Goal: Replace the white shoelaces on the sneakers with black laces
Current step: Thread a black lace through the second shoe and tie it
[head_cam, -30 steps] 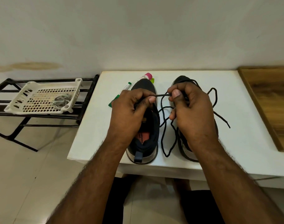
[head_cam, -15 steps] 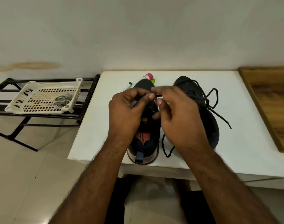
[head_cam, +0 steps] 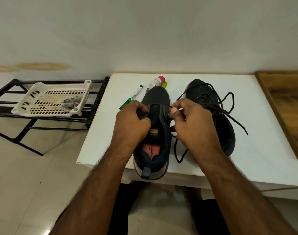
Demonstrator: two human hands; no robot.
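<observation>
A person seated at a white table (head_cam: 256, 150) works on a pair of dark sneakers, seen from a head-worn camera looking down. The left hand (head_cam: 133, 123) curls its fingers over the left edge of the unlaced sneaker's (head_cam: 155, 100) throat, gripping the eyelet flap beside the tongue. The right hand (head_cam: 189, 122) pinches the tip of a black lace (head_cam: 179, 153) between thumb and forefinger, holding it right at an upper eyelet on the shoe's right flap; whether the tip has entered the hole cannot be told. The rest of that lace drops below the right hand and loops on the table between the two shoes. The unlaced sneaker stands heel toward the person, its heel at the table's near edge and its pink insole showing. Just beside it to the right sits the second sneaker (head_cam: 217, 133), already threaded with a black lace whose loose ends and loops spill across the table to the right. Behind the shoes lie a green-capped marker (head_cam: 133, 95), a small white bottle with a pink cap (head_cam: 157, 81) and a yellow-green object partly hidden by the toe. A wooden board (head_cam: 284, 106) lies along the table's right side. To the left, a black metal rack (head_cam: 95, 102) carries a white plastic basket (head_cam: 34, 100) holding a coil of pale laces (head_cam: 70, 103).
</observation>
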